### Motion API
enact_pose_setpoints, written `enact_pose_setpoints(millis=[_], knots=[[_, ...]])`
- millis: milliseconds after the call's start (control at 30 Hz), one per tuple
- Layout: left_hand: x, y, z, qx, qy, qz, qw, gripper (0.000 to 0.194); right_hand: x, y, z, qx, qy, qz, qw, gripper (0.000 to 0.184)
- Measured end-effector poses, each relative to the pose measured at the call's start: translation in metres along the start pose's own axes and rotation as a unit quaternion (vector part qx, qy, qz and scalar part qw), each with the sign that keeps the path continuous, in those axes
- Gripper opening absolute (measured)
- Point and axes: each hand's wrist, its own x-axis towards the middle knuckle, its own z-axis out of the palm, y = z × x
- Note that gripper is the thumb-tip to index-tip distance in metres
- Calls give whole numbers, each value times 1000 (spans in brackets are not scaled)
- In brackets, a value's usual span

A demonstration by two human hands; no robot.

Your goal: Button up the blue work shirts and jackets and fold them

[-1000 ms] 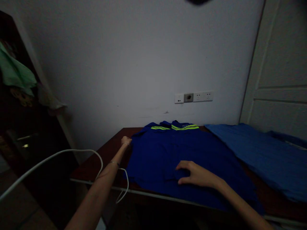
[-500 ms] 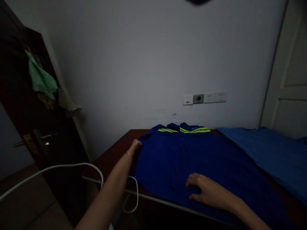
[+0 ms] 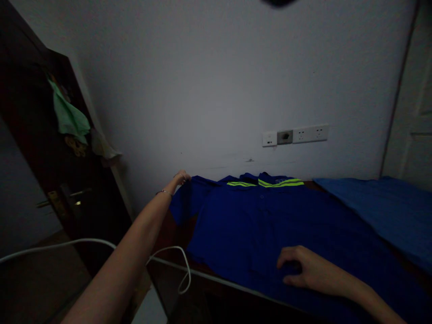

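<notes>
1. Taking the middle of the blue shirt [image 3: 232,229] as the clock's centre: just drawn outward toward ten o'clock, the sleeve [image 3: 194,195], now spread clear of the body with a wedge of dark red table [image 3: 168,231] showing beneath. Judged from that, less bunched on this side than half a second ago.
2. Closed around the sleeve's upper edge at ten o'clock with the left hand [image 3: 182,177], apparently pinching and lifting it a little. Too dim to make out each finger.
3. Curled in a loose C at four o'clock with the right hand [image 3: 302,270], thumb apart from fingers, gripping nothing visible. Perhaps resting on the shirt, perhaps just above; cannot tell.
4. Lying on the table, front upward, with yellow-green bands [image 3: 281,182] near the collar at twelve to one o'clock, and reaching the near edge toward six.
5. Close by at two to three o'clock, a lighter blue cloth [image 3: 381,202]. Farther up at one, wall sockets [image 3: 310,133]. Off toward ten, a dark door [image 3: 104,198] with a green cloth [image 3: 70,117] hanging.
6. In the way at eight o'clock: a white cable [image 3: 186,265], looping over the table edge and passing near the left forearm [image 3: 135,243], possibly liable to snag. Close behind the collar, the wall [image 3: 202,90], limiting reach toward twelve.
</notes>
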Motion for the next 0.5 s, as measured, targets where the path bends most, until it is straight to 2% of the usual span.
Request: enact_pose_setpoints(millis=[100, 167, 233, 333, 433, 500], knots=[[9, 16, -21, 56, -33, 31, 997, 10, 5, -2, -8, 22, -28, 3, 999, 29], [9, 30, -26, 77, -54, 73, 993, 7, 12, -4, -14, 49, -64, 3, 997, 31], [3, 43, -22, 91, -72, 108, 987, 7, 23, -7, -20, 59, -76, 2, 995, 31], [-21, 55, 1, 116, -111, 165, 973, 10, 43, -12, -24, 27, -45, -11, 999, 30], [-55, 53, 35, 219, -229, 337, 886, 13, 60, -17, -24, 5, -41, -36, 998, 27], [-74, 44, 55, 245, -300, 379, 841, 18, 67, -19, -22, 2, -39, -49, 998, 26]])
